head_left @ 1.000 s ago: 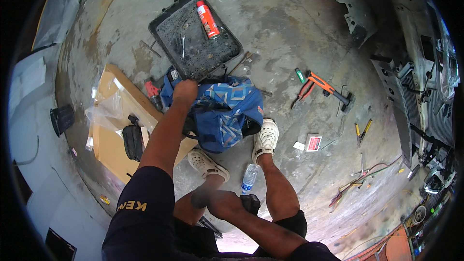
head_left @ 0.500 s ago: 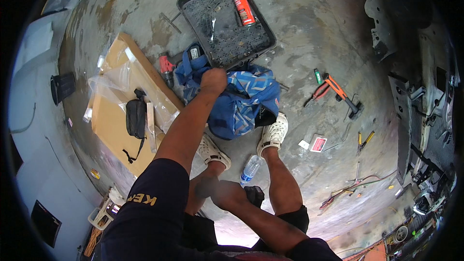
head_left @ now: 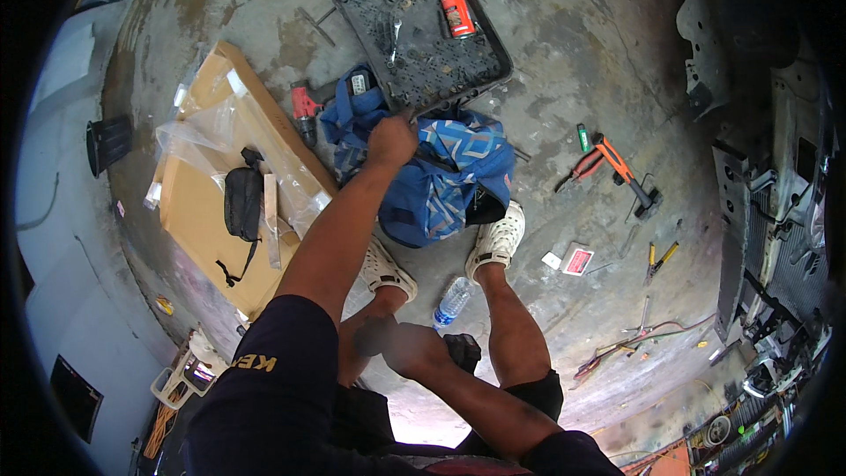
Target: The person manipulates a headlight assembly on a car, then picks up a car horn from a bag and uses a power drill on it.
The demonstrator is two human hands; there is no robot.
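My left hand (head_left: 393, 141) is closed on the upper edge of a blue patterned cloth bag (head_left: 463, 145), beside the near corner of a black tray (head_left: 508, 70). The bag slumps on the floor in front of my feet, its dark opening showing at the right. My right hand (head_left: 418, 351) is closed round a black power tool (head_left: 463, 352), close to my body between my knees. One end of that tool is blurred, so its exact kind is unclear. Left of the bag lies a red and black cordless drill (head_left: 306, 112).
The tray holds a red spray can (head_left: 454, 4) and a wrench (head_left: 395, 40). Flat cardboard (head_left: 198, 220) with a black pouch (head_left: 242, 203) lies left. A water bottle (head_left: 452, 301) is between my feet. Right are a hammer (head_left: 624, 174), red pliers (head_left: 579, 171) and yellow-handled pliers (head_left: 661, 260).
The view has shifted slightly, so the tray and bag sit a little higher in it. Both hands keep their grip, and nothing has been let go.
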